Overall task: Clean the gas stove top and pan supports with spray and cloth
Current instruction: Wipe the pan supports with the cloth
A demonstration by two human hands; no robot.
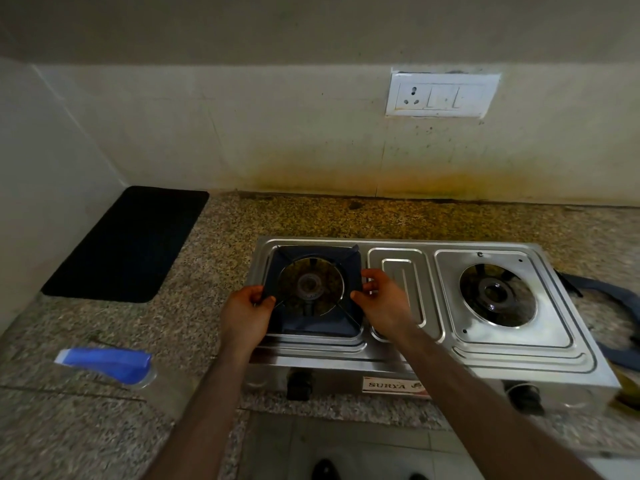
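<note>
A steel two-burner gas stove (pixel 401 348) stands on the granite counter. Over its left burner lies a dark square pan support (pixel 313 325) with a round opening. My left hand (pixel 247 311) pinches the support's left edge, and my right hand (pixel 382 303) grips its right edge. The right burner (pixel 497 294) is bare, with no support on it. A blue spray bottle (pixel 110 363) lies on its side on the counter, left of the stove. I see no cloth for certain.
A black mat (pixel 128 244) lies at the back left of the counter. A dark strap-like thing (pixel 613 299) sits right of the stove, by something yellow (pixel 627 389). The tiled wall behind carries a socket panel (pixel 441 95). The counter's front edge (pixel 343 410) runs below the stove.
</note>
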